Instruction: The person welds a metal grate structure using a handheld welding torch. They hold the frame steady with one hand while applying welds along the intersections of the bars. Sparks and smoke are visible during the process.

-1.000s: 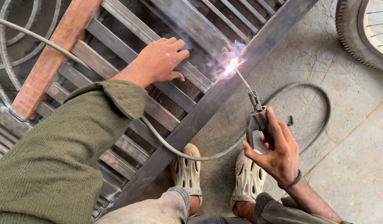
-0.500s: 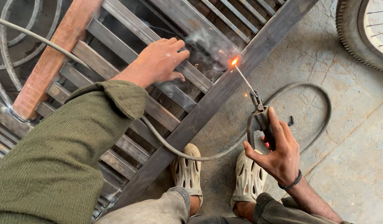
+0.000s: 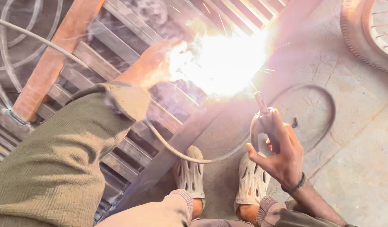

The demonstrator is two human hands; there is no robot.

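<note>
My right hand (image 3: 280, 157) grips a welding electrode holder (image 3: 263, 122), whose rod points up-left into a bright white arc flash (image 3: 225, 63) with sparks and smoke. The flash sits on the edge bar of a metal gate frame (image 3: 168, 151) lying flat on the ground. Resting palm-down on the gate's slats, just left of the flash, is my left hand (image 3: 154, 63), partly washed out by the glare. My left arm wears a green sleeve (image 3: 63, 159). The rod tip is hidden by the glare.
A grey welding cable (image 3: 320, 109) loops over the concrete floor right of the holder and runs under my left arm. A rusty orange bar (image 3: 55, 59) crosses the gate at upper left. A tyre (image 3: 362, 33) stands at top right. My feet in pale perforated shoes (image 3: 192, 174) stand below.
The small orange glow at the rod tip has burst into a large white flash with sparks and smoke. Both hands stay in about the same places.
</note>
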